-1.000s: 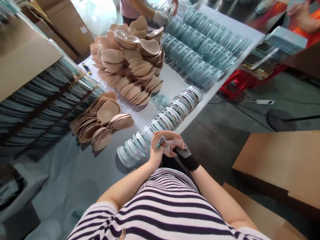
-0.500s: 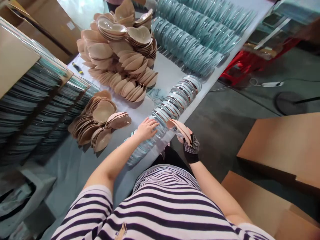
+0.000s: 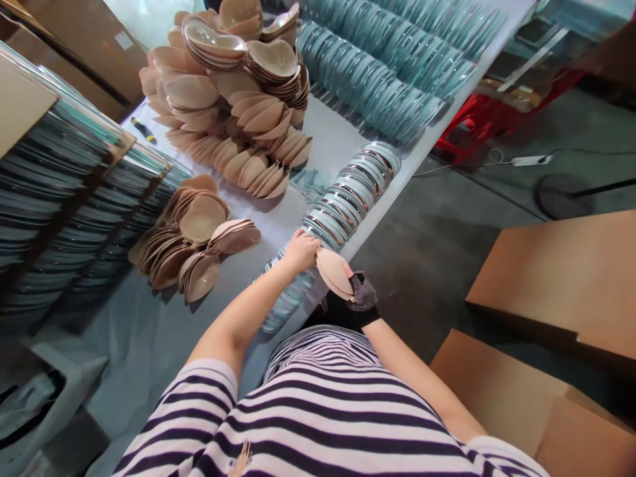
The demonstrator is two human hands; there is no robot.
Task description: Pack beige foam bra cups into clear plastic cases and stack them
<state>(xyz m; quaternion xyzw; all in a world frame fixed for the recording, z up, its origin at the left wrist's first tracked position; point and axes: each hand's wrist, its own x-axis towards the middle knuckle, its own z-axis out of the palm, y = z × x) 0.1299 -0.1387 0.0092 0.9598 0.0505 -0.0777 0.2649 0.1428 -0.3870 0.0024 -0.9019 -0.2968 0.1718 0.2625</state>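
Note:
My right hand (image 3: 361,291), in a black mesh glove, holds a beige cup-shaped pad (image 3: 334,272) at the table's near edge. My left hand (image 3: 301,251) rests on a long row of clear plastic shells (image 3: 342,207) that lies along that edge, its fingers curled over one shell in the middle of the row. The pad sits right beside the left hand, touching or almost touching the row. A small heap of the same beige pads (image 3: 196,235) lies to the left on the white table (image 3: 149,331).
A big pile of beige pads (image 3: 231,99) fills the table's far side, with rows of blue-green shells (image 3: 377,73) beyond it. Stacked trays (image 3: 64,199) stand at left. Brown cardboard boxes (image 3: 561,278) sit on the floor at right, near a red stool (image 3: 472,126).
The left hand let go of the pad and reached onto the row of clear shells. The right hand then brought the pad from beside the table in against the row.

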